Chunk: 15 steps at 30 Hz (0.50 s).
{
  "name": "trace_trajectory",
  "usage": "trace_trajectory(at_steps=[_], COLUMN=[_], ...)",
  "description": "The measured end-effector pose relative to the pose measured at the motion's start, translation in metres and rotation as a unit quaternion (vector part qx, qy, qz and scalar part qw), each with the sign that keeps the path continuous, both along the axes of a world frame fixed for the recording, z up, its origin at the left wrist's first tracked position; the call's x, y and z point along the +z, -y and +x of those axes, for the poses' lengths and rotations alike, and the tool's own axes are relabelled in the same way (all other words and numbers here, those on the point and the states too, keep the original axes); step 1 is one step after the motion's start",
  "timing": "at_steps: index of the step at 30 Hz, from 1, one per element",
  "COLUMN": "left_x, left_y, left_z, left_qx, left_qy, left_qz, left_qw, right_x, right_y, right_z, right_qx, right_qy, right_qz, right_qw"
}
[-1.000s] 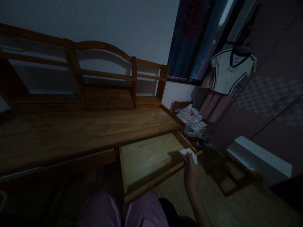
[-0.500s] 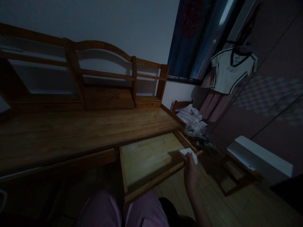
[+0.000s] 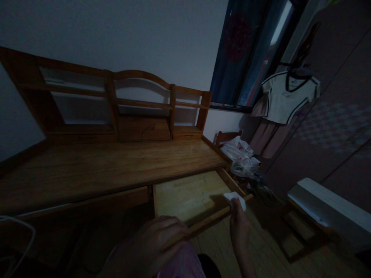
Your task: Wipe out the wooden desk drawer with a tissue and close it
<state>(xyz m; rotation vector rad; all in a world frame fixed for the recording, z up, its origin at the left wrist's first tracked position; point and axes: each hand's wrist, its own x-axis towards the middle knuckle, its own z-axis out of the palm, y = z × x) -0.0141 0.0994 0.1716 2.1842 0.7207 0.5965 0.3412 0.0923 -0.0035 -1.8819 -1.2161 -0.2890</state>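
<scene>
A wooden drawer (image 3: 191, 197) is pulled out from under the desk, its pale bottom bare. My right hand (image 3: 240, 222) is closed on a folded white wipe (image 3: 234, 199), a cloth or tissue, at the drawer's right front corner. The wipe overlaps the front edge there. Over the drawer's left front corner lies my left hand (image 3: 156, 241), fingers across the front board and thumb on the near side, the board between them. That hand is dim and hides the corner.
The wooden desk (image 3: 124, 162) carries a shelf unit (image 3: 142, 104) against the wall. Plastic bags (image 3: 237, 150) sit on a chair to the right. Further right stands a stool (image 3: 304, 220) with a white box-like thing (image 3: 333, 204) on it. A white cable (image 3: 31, 231) hangs at the lower left.
My left hand has come into view and taken hold of the drawer's front left corner. My right hand stays at the right corner with the wipe. The view has shifted slightly.
</scene>
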Motion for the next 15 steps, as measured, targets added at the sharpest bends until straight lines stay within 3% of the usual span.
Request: trace_trajectory(at_steps=[3, 7, 11, 15], left_x=[-0.024, -0.072, -0.123, -0.165], left_y=[-0.010, -0.012, -0.020, -0.033], left_z=[0.010, 0.003, -0.020, -0.043], left_qx=[0.127, 0.274, 0.417, 0.428], left_qy=[0.096, 0.198, 0.238, 0.300], left_qz=[0.048, 0.079, -0.045, -0.229], left_qw=[0.986, 0.938, 0.876, 0.821], right_x=[-0.003, 0.002, 0.007, -0.004], right_y=[0.002, 0.007, 0.010, 0.004], right_z=[-0.001, 0.000, 0.009, 0.013], right_qx=[0.023, 0.010, -0.059, -0.112], right_qy=[-0.012, -0.065, -0.087, -0.125], right_qz=[0.046, 0.063, 0.070, 0.068], right_qw=[0.999, 0.996, 0.992, 0.983])
